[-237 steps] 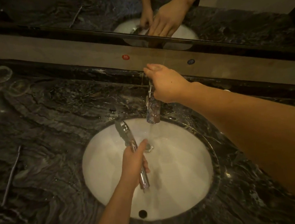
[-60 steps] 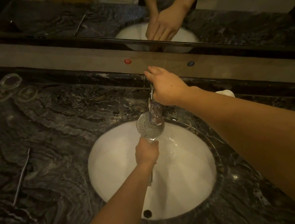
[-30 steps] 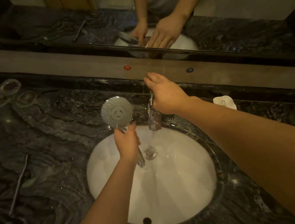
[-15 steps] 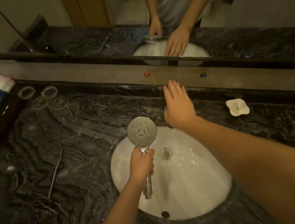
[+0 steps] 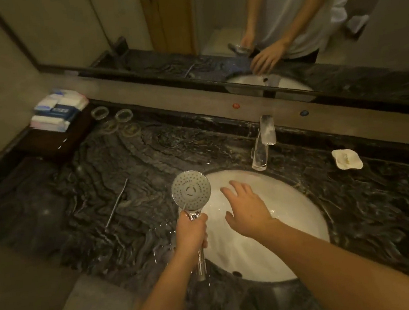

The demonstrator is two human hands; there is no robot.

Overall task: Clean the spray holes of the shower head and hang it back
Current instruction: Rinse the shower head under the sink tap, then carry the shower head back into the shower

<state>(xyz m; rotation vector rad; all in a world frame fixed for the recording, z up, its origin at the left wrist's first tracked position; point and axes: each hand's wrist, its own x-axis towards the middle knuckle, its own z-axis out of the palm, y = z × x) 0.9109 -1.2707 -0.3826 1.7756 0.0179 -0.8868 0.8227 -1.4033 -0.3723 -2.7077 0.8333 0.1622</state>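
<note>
Dim, warm-lit bathroom. A dark veined marble desk holds a white oval sink with a chrome tap behind it. A wide mirror runs along the back wall above a grey ledge. Folded towels sit far left.

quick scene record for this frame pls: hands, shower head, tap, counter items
left hand: grip shut on handle of shower head
shower head: upright, spray face toward camera, at left rim of sink
right hand: open, empty, above the basin
faucet: no hand on it, no stream visible
counter: thin metal rod on the left; soap dish on the right
</note>
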